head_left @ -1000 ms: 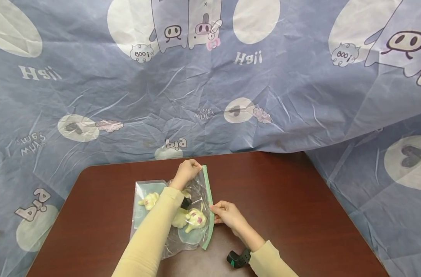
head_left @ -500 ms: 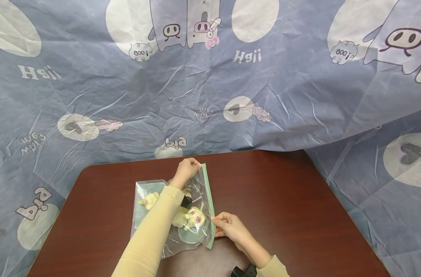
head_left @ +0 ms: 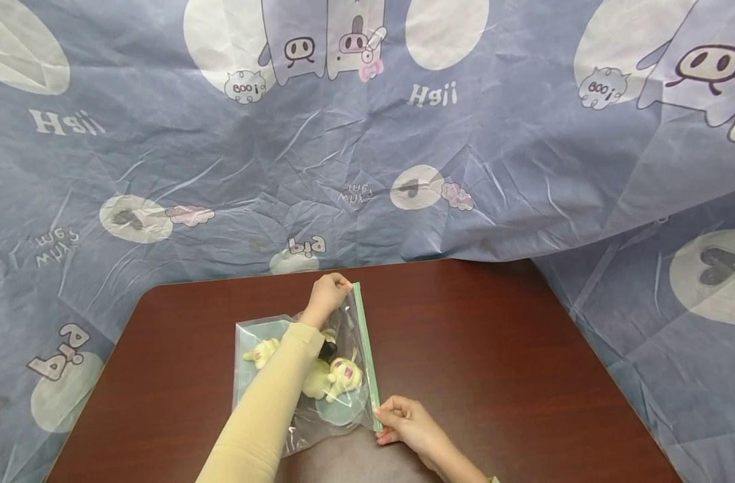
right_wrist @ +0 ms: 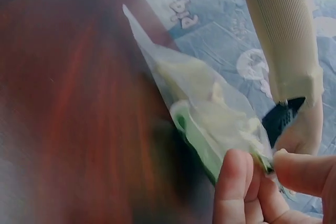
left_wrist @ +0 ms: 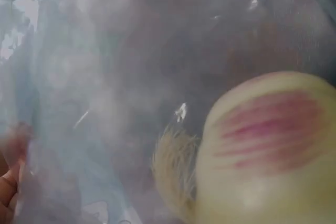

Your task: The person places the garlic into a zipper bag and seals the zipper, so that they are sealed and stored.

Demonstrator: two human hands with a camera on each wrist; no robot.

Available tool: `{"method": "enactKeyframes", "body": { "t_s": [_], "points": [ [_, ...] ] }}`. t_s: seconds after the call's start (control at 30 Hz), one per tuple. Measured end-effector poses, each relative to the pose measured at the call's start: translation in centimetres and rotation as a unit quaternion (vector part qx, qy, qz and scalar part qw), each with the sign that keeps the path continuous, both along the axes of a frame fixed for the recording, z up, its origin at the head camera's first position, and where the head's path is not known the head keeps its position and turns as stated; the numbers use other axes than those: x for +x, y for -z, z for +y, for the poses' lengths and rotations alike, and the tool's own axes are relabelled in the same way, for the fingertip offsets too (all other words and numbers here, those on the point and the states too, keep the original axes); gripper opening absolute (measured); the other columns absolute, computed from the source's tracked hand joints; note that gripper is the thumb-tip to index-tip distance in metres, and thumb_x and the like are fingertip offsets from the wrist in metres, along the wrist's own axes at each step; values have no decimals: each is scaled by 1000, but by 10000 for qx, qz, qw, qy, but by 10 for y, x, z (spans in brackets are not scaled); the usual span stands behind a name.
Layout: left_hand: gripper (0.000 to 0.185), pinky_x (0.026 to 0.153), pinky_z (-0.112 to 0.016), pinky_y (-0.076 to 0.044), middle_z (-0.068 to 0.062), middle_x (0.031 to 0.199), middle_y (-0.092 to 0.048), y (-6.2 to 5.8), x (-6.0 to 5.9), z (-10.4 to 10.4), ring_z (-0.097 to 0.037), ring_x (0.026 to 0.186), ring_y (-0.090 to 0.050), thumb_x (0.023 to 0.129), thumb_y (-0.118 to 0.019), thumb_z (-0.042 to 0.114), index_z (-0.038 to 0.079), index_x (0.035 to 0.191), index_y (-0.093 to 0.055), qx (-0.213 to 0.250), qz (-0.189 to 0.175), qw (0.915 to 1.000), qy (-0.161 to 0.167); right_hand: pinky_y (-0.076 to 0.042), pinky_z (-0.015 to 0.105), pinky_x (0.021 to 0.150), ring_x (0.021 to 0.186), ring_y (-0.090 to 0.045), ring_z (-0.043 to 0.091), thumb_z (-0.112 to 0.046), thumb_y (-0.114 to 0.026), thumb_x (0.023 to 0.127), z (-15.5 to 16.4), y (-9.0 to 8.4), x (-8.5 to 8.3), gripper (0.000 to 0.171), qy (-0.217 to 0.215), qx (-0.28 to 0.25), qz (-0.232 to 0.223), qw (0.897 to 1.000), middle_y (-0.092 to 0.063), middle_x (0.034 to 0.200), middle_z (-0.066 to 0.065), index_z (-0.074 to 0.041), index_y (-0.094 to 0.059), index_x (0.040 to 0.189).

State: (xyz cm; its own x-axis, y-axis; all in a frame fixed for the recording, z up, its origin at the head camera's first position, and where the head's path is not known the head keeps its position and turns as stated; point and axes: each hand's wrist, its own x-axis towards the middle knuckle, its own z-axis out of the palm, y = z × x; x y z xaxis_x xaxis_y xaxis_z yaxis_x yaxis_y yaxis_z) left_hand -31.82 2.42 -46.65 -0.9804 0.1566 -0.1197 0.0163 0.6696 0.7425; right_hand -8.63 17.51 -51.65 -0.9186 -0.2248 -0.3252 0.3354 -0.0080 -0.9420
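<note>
A clear zip bag (head_left: 264, 335) with a green seal strip (head_left: 366, 352) lies on the dark wooden table (head_left: 500, 355). Inside it are pale yellow plush toys (head_left: 338, 378) with pink patches; one toy (left_wrist: 268, 150) fills the left wrist view, blurred. My left hand (head_left: 327, 295) pinches the far end of the strip. My right hand (head_left: 403, 422) pinches the near end of the strip (right_wrist: 202, 145) between thumb and fingers (right_wrist: 236, 182). My left forearm (right_wrist: 283, 30) in a cream sleeve lies across the bag.
A blue-grey cloth (head_left: 367, 147) printed with cartoon figures hangs behind the table and drapes down on both sides. Bare table surface stretches to the right of the bag. The table's rounded far left corner (head_left: 152, 292) is visible.
My right hand has slid along the green strip toward me, from its middle to its near end. The left hand has stayed at the far end.
</note>
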Motion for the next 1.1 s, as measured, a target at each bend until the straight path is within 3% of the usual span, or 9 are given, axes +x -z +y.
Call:
{"method": "enactKeyframes", "body": {
  "t_s": [0.33,0.53,0.67,0.83,1.1],
  "points": [
    [16,68,-30,-49,-8,93,-70,-2,4,1,-18,76,-61,99,-60,22,8,99,-69,-136,-189,9996,186,-57,21,67,67,-64,9,-17,-60,97,-3,2,15,23,-137,-239,12,9996,-63,75,2,6,-59,97],
    [17,65,-29,-48,-8,92,-70,1,6,4,-17,73,-59,99,-60,23,8,100,-69,-155,-156,9988,428,-58,26,68,68,-62,11,-20,-55,101,1,3,13,28,-227,336,98,9991,-62,77,3,8,-59,96],
    [16,67,-30,-49,-7,91,-70,1,7,6,-18,75,-61,98,-62,23,9,97,-70,-184,-15,9987,473,-58,28,67,71,-63,13,-21,-54,101,4,-1,-1,33,414,900,341,9945,-65,81,8,11,-61,98],
    [15,66,-28,-48,-6,87,-70,1,10,9,-16,73,-60,97,-64,22,9,93,-71,-161,234,9984,488,-59,30,70,78,-68,21,-15,-55,100,2,-4,-27,29,1147,1323,798,9813,-69,89,18,13,-62,105],
    [14,63,-25,-46,-4,85,-69,1,15,15,-14,71,-58,96,-64,22,10,93,-70,-39,381,9980,508,-59,38,70,76,-70,25,-15,-59,98,-5,-4,-51,29,1311,1767,1354,9661,-69,94,21,12,-63,108]
  ]
}}
